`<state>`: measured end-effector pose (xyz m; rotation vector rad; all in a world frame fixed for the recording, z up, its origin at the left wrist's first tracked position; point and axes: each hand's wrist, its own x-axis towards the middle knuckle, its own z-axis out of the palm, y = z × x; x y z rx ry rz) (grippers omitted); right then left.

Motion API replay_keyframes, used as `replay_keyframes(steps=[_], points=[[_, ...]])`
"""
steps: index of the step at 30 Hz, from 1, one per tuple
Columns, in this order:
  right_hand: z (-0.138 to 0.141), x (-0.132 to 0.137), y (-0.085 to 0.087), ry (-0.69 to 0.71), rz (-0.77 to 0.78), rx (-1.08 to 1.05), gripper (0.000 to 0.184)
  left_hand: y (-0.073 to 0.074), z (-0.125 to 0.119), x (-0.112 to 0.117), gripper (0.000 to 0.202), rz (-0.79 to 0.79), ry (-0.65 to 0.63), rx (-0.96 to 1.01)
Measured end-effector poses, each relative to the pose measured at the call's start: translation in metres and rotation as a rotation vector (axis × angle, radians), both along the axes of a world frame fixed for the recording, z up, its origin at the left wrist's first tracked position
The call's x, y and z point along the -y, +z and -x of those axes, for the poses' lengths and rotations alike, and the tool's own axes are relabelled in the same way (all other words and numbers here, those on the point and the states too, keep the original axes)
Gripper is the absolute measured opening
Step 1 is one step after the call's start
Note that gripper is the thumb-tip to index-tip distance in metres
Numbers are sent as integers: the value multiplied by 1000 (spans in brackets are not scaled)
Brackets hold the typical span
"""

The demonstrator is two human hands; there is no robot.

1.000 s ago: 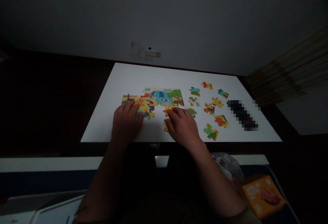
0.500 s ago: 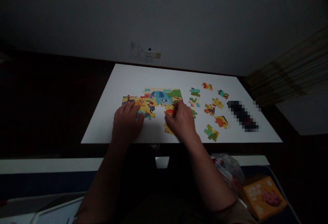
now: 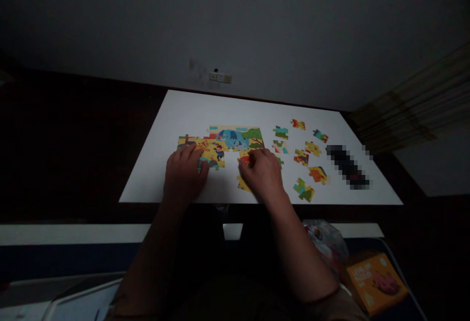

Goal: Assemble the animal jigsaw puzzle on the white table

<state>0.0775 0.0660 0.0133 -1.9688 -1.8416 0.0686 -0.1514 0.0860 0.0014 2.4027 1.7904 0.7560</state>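
Note:
My left hand [image 3: 186, 171] lies flat with its fingers apart on the left part of a partly joined jigsaw puzzle [image 3: 209, 147]. An upper section with blue elephants and a tree [image 3: 235, 137] adjoins the yellow section under that hand. My right hand [image 3: 262, 171] is closed, thumb and fingers pinching a red-and-yellow puzzle piece [image 3: 244, 156] just below the elephant section. A gap of bare table separates this piece from the yellow section. Partly beneath my right hand, a yellow piece [image 3: 242, 184] shows, and a green piece [image 3: 280, 161] peeks out on its right.
Several loose puzzle pieces [image 3: 301, 157] are scattered over the right side of the white table [image 3: 147, 174]. Farther right lies a dark, pixelated object [image 3: 347, 164]. An orange box [image 3: 378, 282] and a clear plastic bag [image 3: 328, 242] are below the table's near edge.
The whole view has shifted slightly. Both hands stay at nearly the same places on the puzzle, and the pieces keep their arrangement.

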Motion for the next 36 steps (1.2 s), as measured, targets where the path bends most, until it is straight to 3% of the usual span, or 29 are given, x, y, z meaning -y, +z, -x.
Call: replay_keyframes(steps=[11, 17, 25, 36], points=[[-1, 1, 1, 42, 12, 41, 29, 1, 0, 1, 33, 21, 8, 1], [0, 2, -1, -7, 13, 36, 35, 3, 0, 2, 35, -30, -12, -20], [3, 2, 0, -51, 19, 33, 44, 6, -1, 2, 41, 33, -5, -61], [-5, 8, 1, -16, 30, 40, 38, 5, 0, 4, 41, 38, -1, -32]])
